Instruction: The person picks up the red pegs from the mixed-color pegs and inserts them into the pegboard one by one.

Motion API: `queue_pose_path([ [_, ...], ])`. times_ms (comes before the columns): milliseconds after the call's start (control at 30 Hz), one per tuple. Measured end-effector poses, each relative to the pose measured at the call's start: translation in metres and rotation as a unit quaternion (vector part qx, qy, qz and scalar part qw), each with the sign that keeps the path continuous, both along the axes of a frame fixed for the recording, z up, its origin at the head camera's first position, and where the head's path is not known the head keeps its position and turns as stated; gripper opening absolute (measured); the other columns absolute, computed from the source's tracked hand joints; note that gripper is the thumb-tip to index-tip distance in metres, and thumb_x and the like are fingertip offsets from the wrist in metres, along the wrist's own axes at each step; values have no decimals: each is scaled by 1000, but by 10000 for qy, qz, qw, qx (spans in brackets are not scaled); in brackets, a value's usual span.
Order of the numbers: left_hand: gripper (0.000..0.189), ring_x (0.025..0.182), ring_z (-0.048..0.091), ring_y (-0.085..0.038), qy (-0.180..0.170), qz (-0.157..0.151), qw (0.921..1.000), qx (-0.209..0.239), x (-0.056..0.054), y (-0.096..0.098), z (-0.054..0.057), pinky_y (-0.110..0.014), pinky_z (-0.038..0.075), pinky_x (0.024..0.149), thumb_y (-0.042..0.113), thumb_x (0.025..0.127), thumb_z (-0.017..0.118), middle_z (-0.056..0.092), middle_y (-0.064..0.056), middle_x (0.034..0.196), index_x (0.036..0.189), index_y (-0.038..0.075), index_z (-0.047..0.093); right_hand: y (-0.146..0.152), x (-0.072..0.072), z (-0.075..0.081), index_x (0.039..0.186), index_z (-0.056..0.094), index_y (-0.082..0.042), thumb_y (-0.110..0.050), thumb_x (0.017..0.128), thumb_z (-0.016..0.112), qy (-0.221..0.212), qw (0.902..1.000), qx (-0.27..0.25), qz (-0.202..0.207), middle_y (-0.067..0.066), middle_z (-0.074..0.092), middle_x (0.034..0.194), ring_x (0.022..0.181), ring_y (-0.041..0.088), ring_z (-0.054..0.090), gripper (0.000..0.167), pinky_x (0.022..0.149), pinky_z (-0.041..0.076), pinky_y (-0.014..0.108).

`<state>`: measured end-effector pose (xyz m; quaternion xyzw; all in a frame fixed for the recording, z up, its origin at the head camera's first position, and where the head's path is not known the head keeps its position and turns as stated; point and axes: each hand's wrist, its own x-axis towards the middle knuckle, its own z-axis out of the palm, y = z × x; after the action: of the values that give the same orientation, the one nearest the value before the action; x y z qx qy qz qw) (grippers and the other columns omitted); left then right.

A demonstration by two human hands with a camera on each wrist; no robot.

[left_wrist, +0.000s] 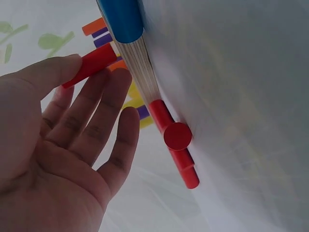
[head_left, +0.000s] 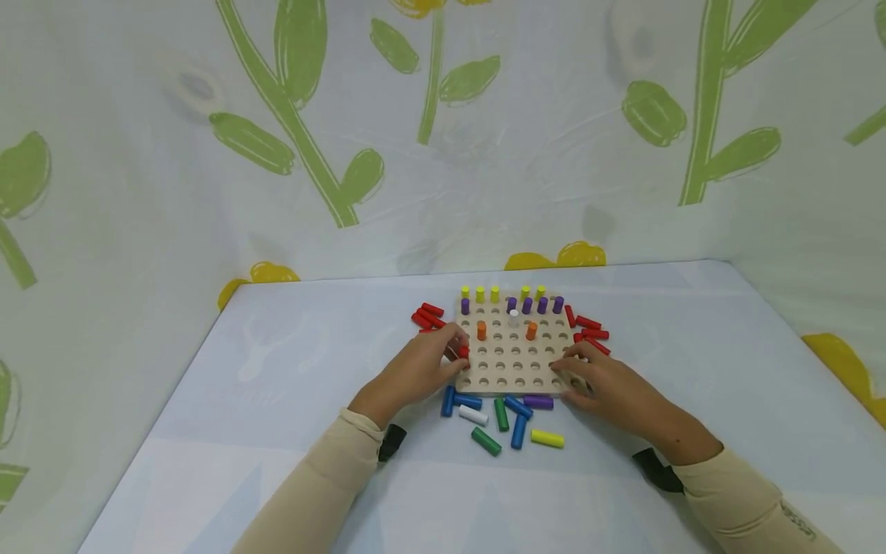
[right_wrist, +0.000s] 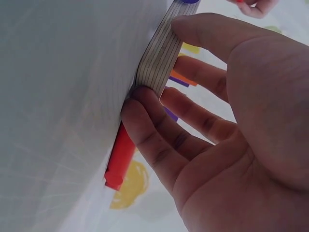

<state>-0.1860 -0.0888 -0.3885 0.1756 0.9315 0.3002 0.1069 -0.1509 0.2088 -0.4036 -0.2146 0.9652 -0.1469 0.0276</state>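
A wooden pegboard (head_left: 508, 358) lies on the table. Between thumb and fingers of my left hand (head_left: 422, 368) a red peg (left_wrist: 94, 65) is pinched, held over the board's left edge. At the front right corner, my right hand (head_left: 609, 388) grips the board, its thumb (right_wrist: 190, 30) against the front edge and other fingers at the side and over the top. Yellow pegs (head_left: 494, 295) stand in the back row, with purple pegs (head_left: 543, 305) in front of them. A white peg (head_left: 514, 318) and two orange pegs (head_left: 481, 331) stand nearer the middle.
Loose red pegs lie left (head_left: 432, 309) and right (head_left: 594, 334) of the board. Before its front edge are blue pegs (head_left: 518, 431), green pegs (head_left: 487, 442), a white peg (head_left: 474, 415), a purple peg (head_left: 537, 402) and a yellow peg (head_left: 547, 438). A leaf-printed cloth (head_left: 471, 200) hangs behind.
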Motion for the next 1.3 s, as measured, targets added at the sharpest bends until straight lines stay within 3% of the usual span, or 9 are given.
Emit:
queue_pose_path([
  [333,29,94,64,-10,118,71,9997,-197,1,2,-1,-27,56,90,23,92,74,71,4,101,115,22,58,-1,1,0,139,59,-10,-28,80,85,13,9998,68,-192,17,53,132,106,28,62,67,87,60,42],
  [1000,29,99,65,-12,161,48,9993,-338,3,2,-4,-28,56,94,24,92,74,72,3,106,118,21,62,-1,-1,-3,140,59,-12,-34,82,83,-65,9996,153,-226,16,51,134,103,26,61,67,86,60,41],
  [1300,31,101,65,-12,193,-63,9995,-243,1,0,-3,-28,56,94,23,93,73,71,4,109,122,20,62,0,0,-4,138,61,-15,-38,81,83,97,9993,219,-304,18,54,129,97,25,62,66,82,61,41],
])
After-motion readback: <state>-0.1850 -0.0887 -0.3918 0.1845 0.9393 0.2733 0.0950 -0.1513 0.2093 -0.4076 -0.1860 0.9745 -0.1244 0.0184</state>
